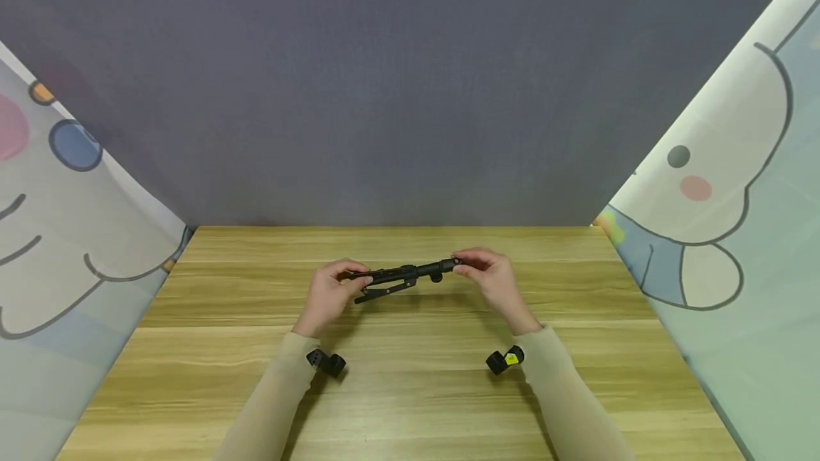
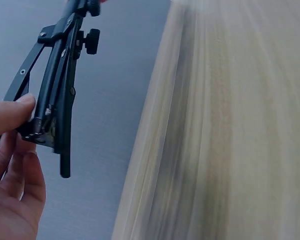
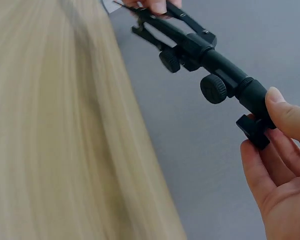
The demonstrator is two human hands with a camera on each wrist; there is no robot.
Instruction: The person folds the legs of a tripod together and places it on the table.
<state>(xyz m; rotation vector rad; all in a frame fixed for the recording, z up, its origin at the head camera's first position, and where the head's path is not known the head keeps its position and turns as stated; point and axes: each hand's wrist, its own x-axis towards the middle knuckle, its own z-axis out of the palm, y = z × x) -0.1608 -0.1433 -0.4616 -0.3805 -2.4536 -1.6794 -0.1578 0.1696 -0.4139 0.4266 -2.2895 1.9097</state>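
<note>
A black folding tripod [image 1: 426,270] is held up sideways above the table between both hands. My left hand [image 1: 327,297] grips its leg end between thumb and fingers. One tripod leg [image 1: 384,292] stands out a little from the central tube. At the other end, my right hand [image 1: 498,283] pinches the top of the tube; the right wrist view shows a small black clamp knob [image 3: 253,132] beside the fingertips. Farther along the tube sit a round knurled knob [image 3: 214,89] and another knob [image 3: 170,60]. In the left wrist view the hinged legs [image 2: 67,95] lie close to the tube.
Beneath the hands is a wood-grain table [image 1: 410,390]. A dark grey panel [image 1: 397,91] rises at its back edge. Cartoon-printed cloths hang on the left [image 1: 77,233] and right [image 1: 705,269]. Each wrist carries a small black camera.
</note>
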